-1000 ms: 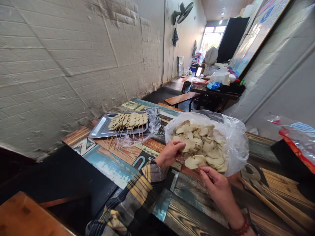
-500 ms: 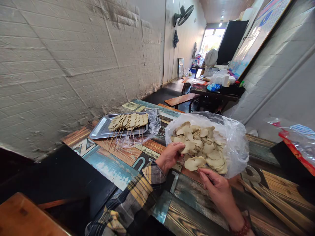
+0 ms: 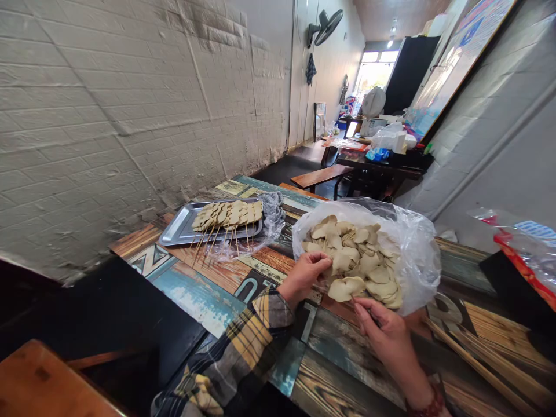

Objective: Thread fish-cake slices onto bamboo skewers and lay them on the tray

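A clear plastic bag [image 3: 419, 255] lies open on the table, full of thin, pale beige round slices [image 3: 369, 260]. At its near edge, my right hand [image 3: 386, 330] pinches a thin wooden skewer, with a few overlapping pale slices [image 3: 346, 288] on its tip. My left hand [image 3: 304, 275] is at the bag's left side, thumb and forefinger pressed together against the slices; whether one is between them is unclear. Farther left, a metal tray [image 3: 176, 229] holds several skewers of the same slices [image 3: 228, 214], their sticks hanging over its near edge.
Bare wooden skewers [image 3: 490, 359] lie on the patterned table [image 3: 191, 295] at right, near a red-edged clear package [image 3: 525, 266]. Crumpled plastic [image 3: 273, 211] sits beside the tray. A bench [image 3: 321, 175] and a cluttered table [image 3: 382, 162] stand beyond.
My left hand has shifted slightly right, its fingertips closer to the slices in the bag. My right hand keeps the loaded skewer in nearly the same place.
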Tool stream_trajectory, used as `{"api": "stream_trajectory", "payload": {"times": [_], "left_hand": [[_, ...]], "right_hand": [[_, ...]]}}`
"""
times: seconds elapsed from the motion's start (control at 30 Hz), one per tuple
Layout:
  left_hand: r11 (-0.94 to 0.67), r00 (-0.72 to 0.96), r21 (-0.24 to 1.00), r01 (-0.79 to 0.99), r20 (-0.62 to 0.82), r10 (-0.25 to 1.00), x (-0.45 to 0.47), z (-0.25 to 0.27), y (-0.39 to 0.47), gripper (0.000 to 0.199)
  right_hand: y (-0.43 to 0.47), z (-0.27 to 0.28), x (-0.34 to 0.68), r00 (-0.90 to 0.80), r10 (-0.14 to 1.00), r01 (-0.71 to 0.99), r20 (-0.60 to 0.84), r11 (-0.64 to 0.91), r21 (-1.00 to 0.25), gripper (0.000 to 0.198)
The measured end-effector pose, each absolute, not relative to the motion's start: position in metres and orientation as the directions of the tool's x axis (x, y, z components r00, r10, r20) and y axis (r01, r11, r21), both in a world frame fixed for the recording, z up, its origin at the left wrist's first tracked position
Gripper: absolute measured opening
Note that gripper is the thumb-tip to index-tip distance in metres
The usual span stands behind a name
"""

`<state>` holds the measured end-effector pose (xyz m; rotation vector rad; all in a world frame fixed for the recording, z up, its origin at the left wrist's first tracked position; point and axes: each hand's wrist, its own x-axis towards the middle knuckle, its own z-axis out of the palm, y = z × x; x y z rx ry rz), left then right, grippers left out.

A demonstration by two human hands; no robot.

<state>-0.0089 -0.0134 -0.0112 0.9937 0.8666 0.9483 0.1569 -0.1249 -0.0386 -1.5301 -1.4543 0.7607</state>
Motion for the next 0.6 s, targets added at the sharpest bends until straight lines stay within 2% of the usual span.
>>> {"api": "stream_trajectory", "payload": {"times": [0.13, 0.43, 0.6], "left_hand": [[0.144, 0.285, 0.970, -0.197, -0.083, 0.955, -0.0083, -0.0130, -0.0132, 0.026], [0.064, 0.235, 0.983, -0.173, -0.022, 0.972, -0.0081, -0.0137, -0.0125, 0.021], [-0.077, 0.220, 0.996, -0.041, 0.084, 0.972, -0.0082, -0.0175, -0.0106, 0.018]], "right_hand": [[-0.1251, -0.0381, 0.1560, 0.127, 0.987, 0.416, 0.100, 0.038, -0.909, 0.040], [-0.1252, -0.0413, 0.1573, 0.135, 0.989, 0.374, 0.058, 0.004, -0.927, 0.039], [-0.1243, -0.0427, 0.1573, 0.124, 0.991, 0.356, 0.041, -0.005, -0.935, 0.039]]}}
